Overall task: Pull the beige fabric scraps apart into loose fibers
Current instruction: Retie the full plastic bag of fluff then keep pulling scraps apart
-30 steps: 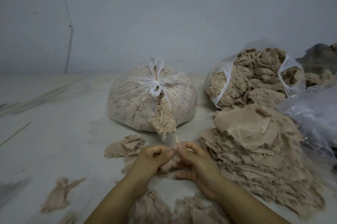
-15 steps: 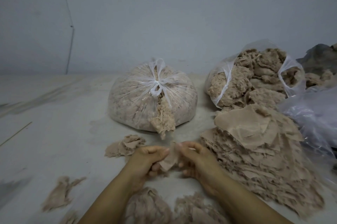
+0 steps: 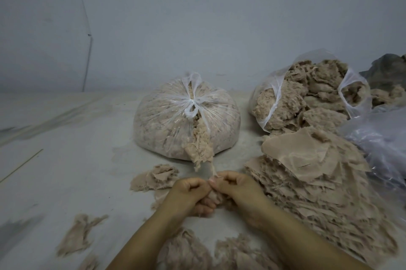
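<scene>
My left hand (image 3: 190,196) and my right hand (image 3: 236,191) meet low in the middle of the view, fingers curled, both pinching one small beige fabric scrap (image 3: 214,196). A thin strand of it sticks up between the thumbs. Most of the scrap is hidden inside my fingers. A big heap of beige fabric scraps (image 3: 312,184) lies just right of my right hand. Loose pulled fibers (image 3: 211,252) lie under my forearms at the bottom edge.
A tied clear bag of fibers (image 3: 175,124) sits behind my hands, with stuffing spilling from a tear. An open bag of fibers (image 3: 307,98) stands at the back right, next to crumpled clear plastic (image 3: 382,137). Small scrap clumps (image 3: 156,176) (image 3: 77,234) lie on the pale floor at left.
My hands spread the scrap a little apart half a second ago. Now they have closed together again, bunching the scrap between the fingers, with a strand poking up.
</scene>
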### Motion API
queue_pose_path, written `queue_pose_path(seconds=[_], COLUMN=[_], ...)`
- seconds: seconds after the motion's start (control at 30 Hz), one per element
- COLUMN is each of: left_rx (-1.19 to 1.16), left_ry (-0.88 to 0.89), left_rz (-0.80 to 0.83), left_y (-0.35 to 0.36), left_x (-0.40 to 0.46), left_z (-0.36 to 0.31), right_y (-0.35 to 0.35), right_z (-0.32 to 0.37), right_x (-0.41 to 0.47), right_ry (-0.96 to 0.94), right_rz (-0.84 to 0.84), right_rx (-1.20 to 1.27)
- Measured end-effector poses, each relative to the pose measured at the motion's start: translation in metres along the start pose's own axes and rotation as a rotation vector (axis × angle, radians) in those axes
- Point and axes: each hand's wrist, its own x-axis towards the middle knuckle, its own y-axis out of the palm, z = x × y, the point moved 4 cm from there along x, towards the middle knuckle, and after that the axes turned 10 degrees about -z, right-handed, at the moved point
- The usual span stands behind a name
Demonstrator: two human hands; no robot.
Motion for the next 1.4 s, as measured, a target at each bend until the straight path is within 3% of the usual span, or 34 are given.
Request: queue_pose_path(seconds=[0.23, 0.37, 0.47, 0.6, 0.77, 0.93, 1.07, 1.27, 1.4], left_rx=[-0.027, -0.095, -0.064, -0.059, 0.017, 0.083, 0.046, 0.000, -0.040], left_ry=[-0.011, -0.008, 0.002, 0.020, 0.043, 0.051, 0.077, 0.135, 0.079], left_rz=[-0.092, -0.115, -0.084, -0.061, -0.040, 0.019, -0.037, -0.037, -0.032], left_y=[-0.013, -0.019, -0.015, -0.011, -0.011, -0.004, -0.012, -0.012, -0.012], left_x=[0.002, 0.006, 0.005, 0.003, 0.004, 0.002, 0.004, 0.006, 0.009], left_z=[-0.005, -0.004, -0.002, -0.003, -0.001, -0.001, -0.004, -0.004, 0.000], right_y=[-0.021, -0.025, -0.009, -0.002, -0.003, -0.006, -0.024, -0.006, -0.007], right_z=[0.007, 0.000, -0.007, -0.012, -0.006, -0.010, -0.014, -0.019, -0.015], right_x=[0.026, 0.020, 0.010, 0.010, 0.008, 0.009, 0.016, 0.002, 0.005], right_ry=[0.115, 0.212, 0.264, 0.215, 0.055, -0.018, 0.030, 0.199, 0.174], right_rz=[-0.263, -0.098, 0.088, 0.005, 0.037, -0.098, -0.293, 0.036, -0.013], right_rx=[0.314, 0.088, 0.101, 0.045, -0.013, 0.068, 0.127, 0.148, 0.208])
